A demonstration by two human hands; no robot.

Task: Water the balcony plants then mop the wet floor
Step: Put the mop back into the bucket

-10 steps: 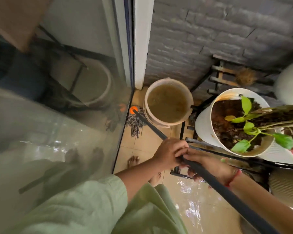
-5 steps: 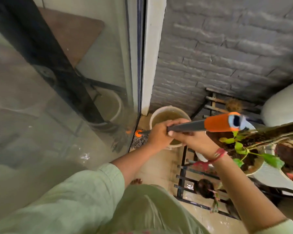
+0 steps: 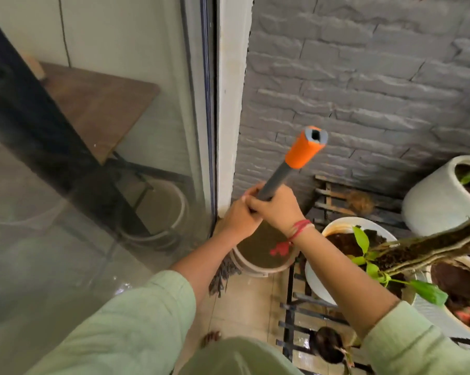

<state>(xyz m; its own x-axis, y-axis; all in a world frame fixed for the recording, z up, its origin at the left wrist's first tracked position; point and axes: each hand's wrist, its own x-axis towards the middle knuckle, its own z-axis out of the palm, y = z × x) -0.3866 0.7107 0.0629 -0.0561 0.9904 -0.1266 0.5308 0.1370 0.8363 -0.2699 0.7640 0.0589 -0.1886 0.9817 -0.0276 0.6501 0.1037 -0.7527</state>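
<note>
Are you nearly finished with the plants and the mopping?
Watering looks done: the pot's soil is dark. Mopping is in hand: the left hand and right hand grip the mop handle, strands beside the bucket of murky water. Left: the floor shines wet by the rack.

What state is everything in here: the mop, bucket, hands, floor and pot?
Mop handle: tilted, gripped by both hands.
Left hand: grips the handle.
Right hand: also grips the handle.
Mop strands: hanging beside the bucket.
Bucket: upright, holds murky water.
Floor: wet, glistening.
Pot: upright, filled with dark soil.
</note>
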